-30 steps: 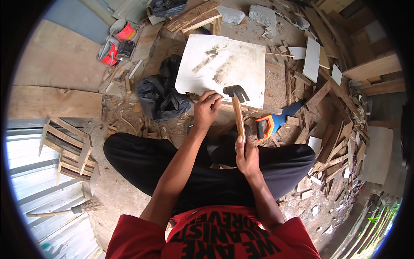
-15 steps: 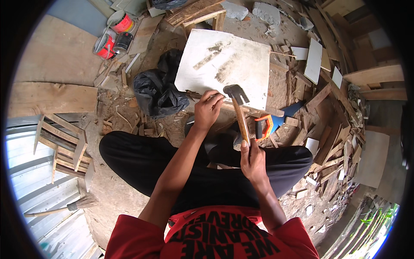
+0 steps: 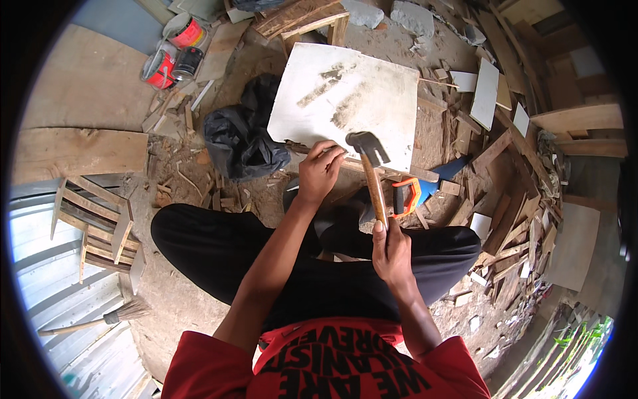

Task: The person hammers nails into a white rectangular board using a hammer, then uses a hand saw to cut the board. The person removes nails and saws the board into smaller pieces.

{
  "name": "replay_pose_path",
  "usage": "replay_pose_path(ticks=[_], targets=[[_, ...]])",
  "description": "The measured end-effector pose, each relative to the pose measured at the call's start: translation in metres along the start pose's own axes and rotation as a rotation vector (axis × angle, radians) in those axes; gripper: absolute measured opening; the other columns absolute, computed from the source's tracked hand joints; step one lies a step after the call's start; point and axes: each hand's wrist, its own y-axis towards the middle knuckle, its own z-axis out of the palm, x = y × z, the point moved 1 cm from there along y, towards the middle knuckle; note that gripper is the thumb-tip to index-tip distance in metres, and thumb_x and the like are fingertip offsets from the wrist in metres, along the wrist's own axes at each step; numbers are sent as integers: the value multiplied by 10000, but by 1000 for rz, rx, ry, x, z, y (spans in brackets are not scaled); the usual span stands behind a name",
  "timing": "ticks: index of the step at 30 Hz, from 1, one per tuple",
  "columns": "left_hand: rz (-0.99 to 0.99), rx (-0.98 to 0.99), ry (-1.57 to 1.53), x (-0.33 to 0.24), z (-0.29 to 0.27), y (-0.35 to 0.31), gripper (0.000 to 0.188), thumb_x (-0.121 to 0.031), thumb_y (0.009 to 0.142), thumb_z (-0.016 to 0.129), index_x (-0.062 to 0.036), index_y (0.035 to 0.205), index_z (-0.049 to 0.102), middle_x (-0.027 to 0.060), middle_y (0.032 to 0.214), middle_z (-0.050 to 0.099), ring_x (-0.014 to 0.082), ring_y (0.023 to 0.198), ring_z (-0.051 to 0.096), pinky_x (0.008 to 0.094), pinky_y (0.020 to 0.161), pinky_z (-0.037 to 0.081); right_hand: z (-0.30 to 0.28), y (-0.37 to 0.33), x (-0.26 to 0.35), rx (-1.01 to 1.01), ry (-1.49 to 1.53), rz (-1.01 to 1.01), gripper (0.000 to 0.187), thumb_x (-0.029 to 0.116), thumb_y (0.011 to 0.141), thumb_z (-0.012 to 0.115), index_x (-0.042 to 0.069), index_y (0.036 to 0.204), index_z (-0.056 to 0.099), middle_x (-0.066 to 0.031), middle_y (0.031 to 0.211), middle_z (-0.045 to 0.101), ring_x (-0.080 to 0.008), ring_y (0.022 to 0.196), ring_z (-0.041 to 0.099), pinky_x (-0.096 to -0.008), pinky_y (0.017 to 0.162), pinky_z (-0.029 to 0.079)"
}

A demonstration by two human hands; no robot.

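Observation:
A claw hammer (image 3: pixel 375 188) with a wooden handle and dark head is gripped low on its handle by my right hand (image 3: pixel 393 251). Its head sits over the near edge of a stained white board (image 3: pixel 389 96), just right of my left fingertips. My left hand (image 3: pixel 319 174) is closed in a pinch at that same edge; whatever is between the fingers is too small to make out. To the right of the hammer handle, a handsaw (image 3: pixel 407 197) with an orange and black grip and blue blade lies close to my right knee.
A black plastic bag (image 3: pixel 234 143) lies left of the board. Paint cans (image 3: pixel 159 70) stand at the far left, with a wooden stool (image 3: pixel 309 23) behind the board. Wood scraps (image 3: pixel 508 199) litter the right side. A broom (image 3: pixel 123 312) lies at the lower left.
The hammer head has shifted very slightly to the right and nearer me. My left hand keeps its pinch at the board's edge.

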Motion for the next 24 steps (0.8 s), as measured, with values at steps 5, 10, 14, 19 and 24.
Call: replay_pose_path(ticks=[5,10,14,19,24], targets=[[-8,-9,-34,-7,0,4,119,-12,846,733,3,959,698,90,979,663,185,727,669,295,593,533,4,4,-16,9,-63,36,313,271,1046,504,-27,951,517,-223,578,542,-456,564,605,-466,465,419],[-1,-7,-52,-3,2,0,105,-9,853,730,-3,953,700,81,979,662,169,684,660,288,566,529,-7,-1,3,-11,11,-10,319,266,1046,503,-35,941,505,-227,567,522,-464,561,601,-470,476,420],[-12,3,-56,-5,1,0,118,8,843,723,8,959,699,99,988,667,210,775,673,307,620,536,5,-1,-4,2,19,46,314,263,1043,508,-22,912,495,-240,575,529,-494,599,592,-488,486,416],[11,-2,-24,-4,0,-3,142,-10,849,728,1,987,698,94,1010,663,214,796,685,311,626,550,5,-7,-5,26,-6,99,295,255,1040,514,-26,953,511,-238,588,542,-470,587,609,-467,494,436],[-20,59,-27,-1,-1,-6,205,-17,858,725,-19,1061,699,72,1104,630,204,797,697,315,646,581,-3,-12,11,8,74,-53,254,216,1036,517,-38,1029,513,-203,617,564,-421,575,632,-432,498,453]])
